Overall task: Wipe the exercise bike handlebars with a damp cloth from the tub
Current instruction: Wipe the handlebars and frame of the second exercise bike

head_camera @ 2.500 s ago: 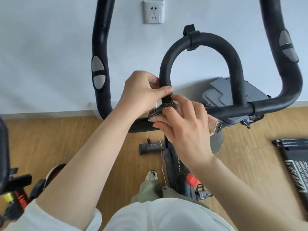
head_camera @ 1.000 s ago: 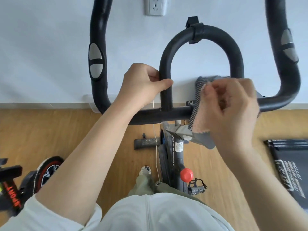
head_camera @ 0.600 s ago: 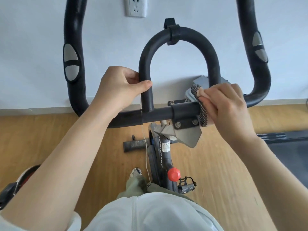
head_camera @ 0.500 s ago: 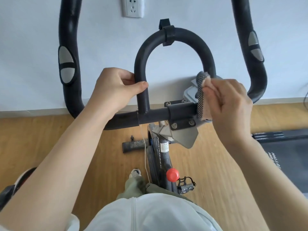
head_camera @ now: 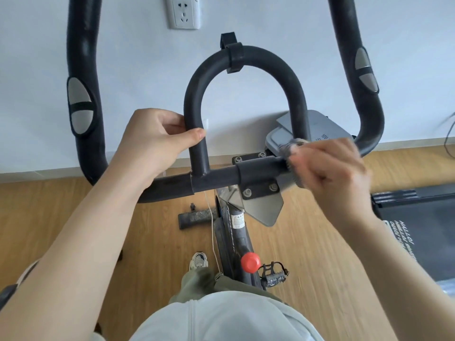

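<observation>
The black handlebars (head_camera: 216, 177) of the exercise bike fill the view: a crossbar, a centre loop (head_camera: 246, 57) and two outer grips rising left and right. My left hand (head_camera: 157, 141) is wrapped around the left leg of the loop just above the crossbar. My right hand (head_camera: 330, 168) is motion-blurred and holds a grey meshed cloth (head_camera: 291, 150) against the crossbar, right of the bolted clamp (head_camera: 258, 175) and at the foot of the loop's right leg. Most of the cloth is hidden under my fingers.
A grey lidded bin (head_camera: 320, 130) stands on the floor behind the bar by the white wall. A wall socket (head_camera: 183, 12) sits above. A black treadmill (head_camera: 418, 217) lies at the right. Below are the bike frame, its red knob (head_camera: 250, 262), a pedal and my legs.
My right hand carried the cloth from the left foot of the loop across to the right part of the crossbar and is rubbing there. My left hand kept its grip on the loop.
</observation>
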